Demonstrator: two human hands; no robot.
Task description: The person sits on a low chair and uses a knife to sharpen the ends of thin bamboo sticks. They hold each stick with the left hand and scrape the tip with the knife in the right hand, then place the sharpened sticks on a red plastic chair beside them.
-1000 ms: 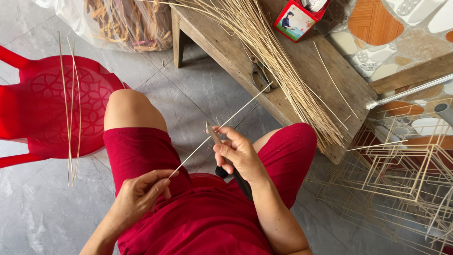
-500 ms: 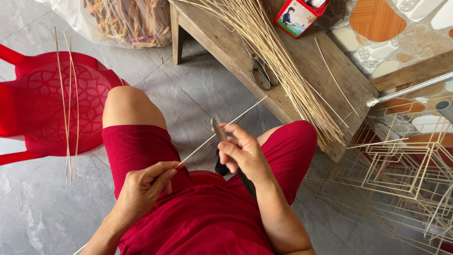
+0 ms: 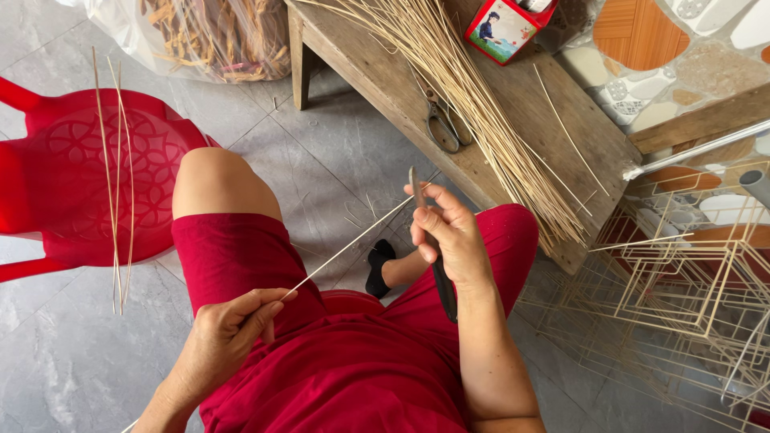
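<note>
My left hand (image 3: 228, 333) pinches one thin bamboo stick (image 3: 345, 248) above my lap. The stick slants up to the right and ends against the knife. My right hand (image 3: 449, 232) grips a knife with a black handle, its narrow blade (image 3: 415, 183) pointing up and touching the stick's far end. I sit in red clothes, knees apart. A large bundle of bamboo sticks (image 3: 469, 104) lies on the wooden bench (image 3: 561, 120) just beyond my right knee.
Scissors (image 3: 443, 120) and a red box (image 3: 507, 28) lie on the bench. A red plastic chair (image 3: 72, 184) at left carries a few sticks (image 3: 116, 176). Stick frames (image 3: 682, 281) are stacked at right. A clear bag of scraps (image 3: 208, 36) sits at the top.
The stick has slid toward me through the knife; a second ago its far end reached past the blade to the bench, now it ends at the blade. My left hand drew back.
</note>
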